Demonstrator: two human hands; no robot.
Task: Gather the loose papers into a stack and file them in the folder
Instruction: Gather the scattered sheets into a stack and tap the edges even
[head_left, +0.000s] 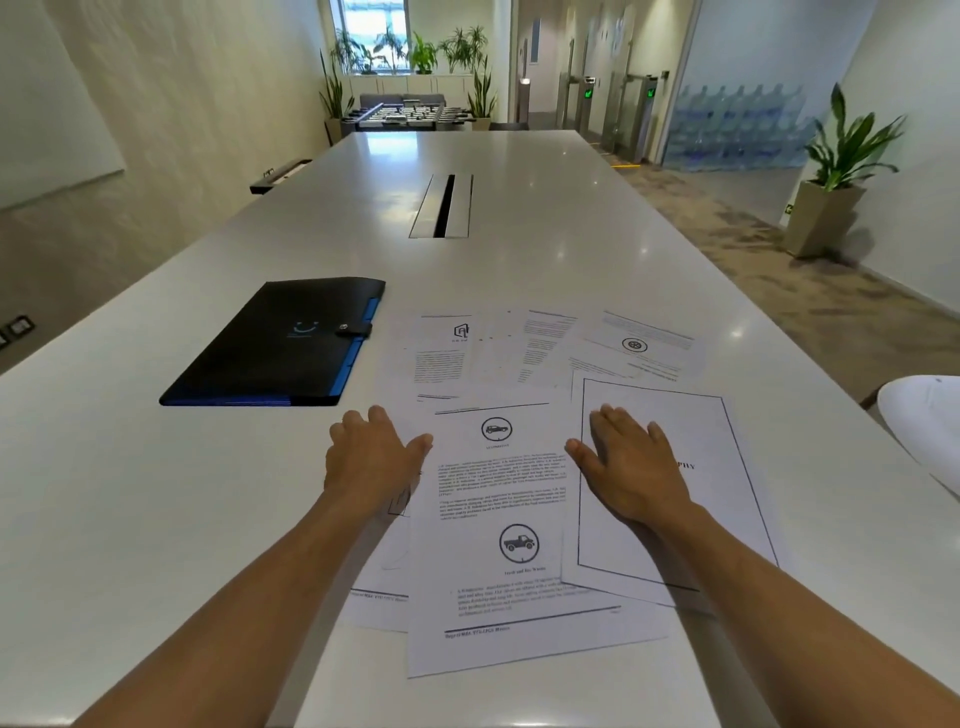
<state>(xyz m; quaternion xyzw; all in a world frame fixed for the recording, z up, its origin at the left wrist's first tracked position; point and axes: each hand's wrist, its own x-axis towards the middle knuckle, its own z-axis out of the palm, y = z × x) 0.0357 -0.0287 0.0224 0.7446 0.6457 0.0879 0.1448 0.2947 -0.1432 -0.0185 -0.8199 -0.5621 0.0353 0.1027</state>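
Black closed snap-tab folder (283, 343) is laid left of scattered white printed papers (498, 499) on the white bench (156, 467); left hand (371, 460) and right hand (631, 470) are pressed flat on sheets, fingers (605, 421) spread, nothing gripped.

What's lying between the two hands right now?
The head view shows the sheet with car and truck icons between left hand and right hand.

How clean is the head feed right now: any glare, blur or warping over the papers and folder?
Head view: wide-angle warping bends the table edges; window glare streaks its far end; the folder and both flat hands, left hand and right hand, look sharp; headings on the papers are visible, small print is too soft to read.
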